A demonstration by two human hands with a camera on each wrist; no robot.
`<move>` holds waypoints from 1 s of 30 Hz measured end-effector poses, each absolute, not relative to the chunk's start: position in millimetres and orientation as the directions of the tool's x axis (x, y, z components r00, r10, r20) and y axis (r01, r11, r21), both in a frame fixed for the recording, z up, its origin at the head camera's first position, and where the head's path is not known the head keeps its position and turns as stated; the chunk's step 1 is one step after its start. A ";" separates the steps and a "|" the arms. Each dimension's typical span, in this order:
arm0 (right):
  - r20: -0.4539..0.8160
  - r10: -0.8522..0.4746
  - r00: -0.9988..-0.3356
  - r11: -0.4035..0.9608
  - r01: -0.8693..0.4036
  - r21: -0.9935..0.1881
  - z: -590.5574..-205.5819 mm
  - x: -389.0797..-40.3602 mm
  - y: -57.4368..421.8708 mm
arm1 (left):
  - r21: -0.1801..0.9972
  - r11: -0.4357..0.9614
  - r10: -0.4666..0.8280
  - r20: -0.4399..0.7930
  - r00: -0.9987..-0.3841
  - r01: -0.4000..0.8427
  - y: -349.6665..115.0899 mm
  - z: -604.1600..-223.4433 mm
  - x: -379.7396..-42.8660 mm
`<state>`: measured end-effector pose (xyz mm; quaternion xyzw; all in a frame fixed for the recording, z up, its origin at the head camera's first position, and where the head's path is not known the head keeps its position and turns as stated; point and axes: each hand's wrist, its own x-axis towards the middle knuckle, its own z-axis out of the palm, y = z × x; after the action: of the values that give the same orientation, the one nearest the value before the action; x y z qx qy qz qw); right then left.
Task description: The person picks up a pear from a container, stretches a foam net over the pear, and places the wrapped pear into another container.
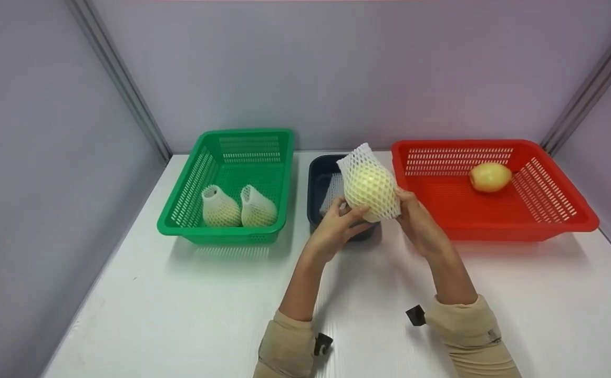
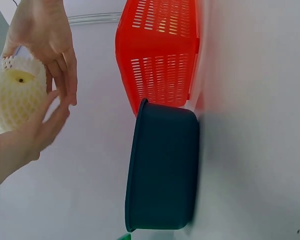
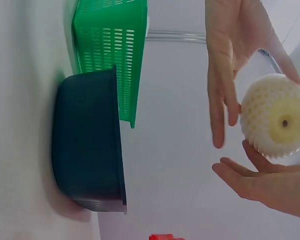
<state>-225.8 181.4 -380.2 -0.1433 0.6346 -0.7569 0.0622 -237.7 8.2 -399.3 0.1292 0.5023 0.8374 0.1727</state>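
A round yellow fruit (image 1: 371, 185) in a white foam net sleeve is held up between both hands, above the front of the dark blue bin (image 1: 313, 191). Thumb and fingers of my left hand (image 1: 335, 229) grip its lower left side. On the right side my right hand (image 1: 420, 223) holds the sleeve's lower edge with the thumb. The sleeve's narrower end (image 1: 356, 156) points up and away from me. A dimple with a dark spot shows on the fruit (image 3: 285, 123) through the sleeve's opening in the right wrist view. More white foam netting (image 1: 333, 192) lies inside the bin.
To the left stands a green basket (image 1: 179, 231) with two netted fruits (image 1: 221, 210) in its front part. A red basket (image 1: 494, 231) on the right holds one bare yellow fruit (image 1: 490, 177). Behind them rises a pale wall (image 1: 337, 73).
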 end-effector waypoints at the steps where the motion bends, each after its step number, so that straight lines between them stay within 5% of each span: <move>1: 0.136 -0.281 -0.950 -0.172 -0.090 -0.981 -379.6 -225.5 181.2 | 0.865 -0.471 0.418 0.043 -0.907 -0.176 7.9 -399.0 -237.4; 6: 0.107 -0.256 -0.961 -0.138 -0.073 -0.988 -376.3 -222.6 180.9 | 0.825 -0.530 0.395 0.037 -0.918 -0.194 6.2 -397.5 -237.9; 14: 0.194 -0.143 -0.970 -0.006 -0.195 -0.981 -373.5 -220.2 179.2 | 0.972 -0.236 0.368 0.087 -0.926 -0.002 5.7 -401.5 -237.1; 18: 0.149 -0.147 -0.978 0.078 -0.162 -0.984 -376.2 -221.9 179.5 | 0.978 -0.208 0.400 0.109 -0.910 0.026 5.2 -398.9 -234.8; 30: 0.069 -0.174 -0.982 -0.111 -0.050 -0.992 -374.7 -223.7 183.9 | 0.941 -0.335 0.418 0.102 -0.903 -0.049 -4.2 -397.1 -239.1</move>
<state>-223.7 183.9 -374.7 -0.0844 0.6652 -0.7407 0.0418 -239.1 -4.2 -397.1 0.1653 0.5578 0.8002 0.1457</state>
